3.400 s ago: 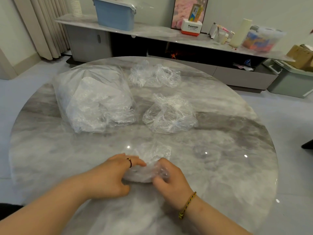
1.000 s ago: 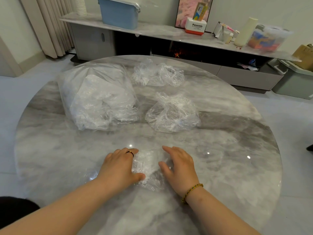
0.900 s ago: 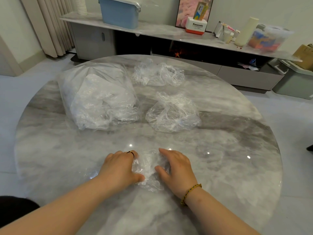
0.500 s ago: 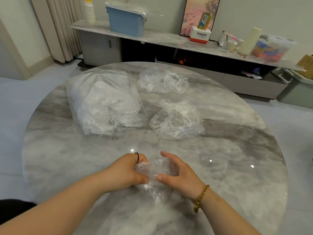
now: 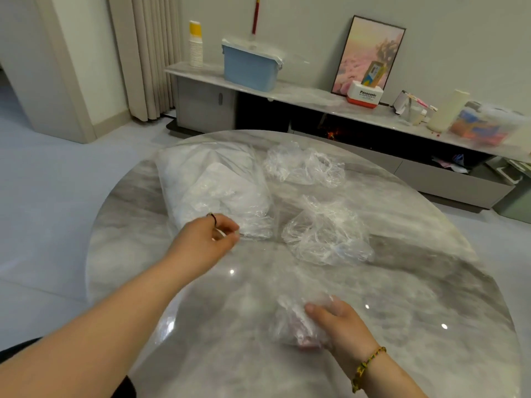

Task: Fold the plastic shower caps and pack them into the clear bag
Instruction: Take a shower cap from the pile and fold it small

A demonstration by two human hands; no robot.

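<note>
Head view: the right hand (image 5: 337, 323) is low on the right, above the round table (image 5: 416, 297). Its fingers and thumb are curled round a folded shower cap (image 5: 293, 320). The cap is a compact wad of thin, crinkled clear film, blurred, and shows no clear long axis. A braided yellow-and-dark bracelet (image 5: 367, 366) circles that wrist.

The left hand (image 5: 205, 239) is well apart from the right, reaching forward to the near end of the clear bag (image 5: 212, 185). Its fingertips are curled together right at the bag's edge, but I cannot tell whether they pinch the film. A thin dark ring (image 5: 212, 217) sits on one finger.

The bag lies flat on the left half of the table. Its long axis runs away from the person and leans a little left at the far end, with the near end at the left hand. It is smooth, glossy plastic, puffed like a pillow, with whitish layered film inside.

Two loose shower caps lie to its right, both rumpled mounds of clear film. One shower cap (image 5: 327, 234) is just beside the bag's near end. The other shower cap (image 5: 304, 168) is farther back. The tabletop is polished grey-white marble with light glints.

Behind the table, a low sideboard (image 5: 301, 96) carries a blue lidded box (image 5: 250, 68), a stack of paper cups (image 5: 196, 50), a Panasonic box (image 5: 363, 94) and a framed picture (image 5: 370, 50).
</note>
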